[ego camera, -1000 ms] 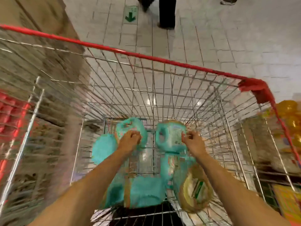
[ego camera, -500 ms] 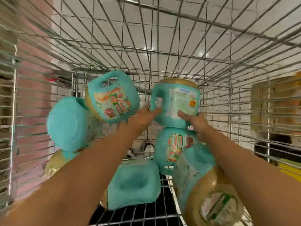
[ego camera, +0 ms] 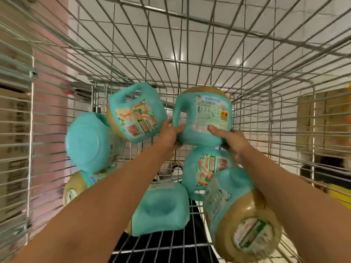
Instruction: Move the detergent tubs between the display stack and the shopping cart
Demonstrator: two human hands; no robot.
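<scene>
In the silver wire shopping cart (ego camera: 31, 120), past blurred teal tubs (ego camera: 87, 143) lying at the left, the left hand (ego camera: 168, 134), merely reaching a half-second ago, now curls its fingers round the lower left corner of the topmost teal plastic detergent tub with a tan lid (ego camera: 204, 118). The right hand (ego camera: 232, 144) clasps its lower right corner, thumb on the label, so a two-handed lift out looks ready. Its fingers beneath are hidden, and the display stack is out of view.
</scene>
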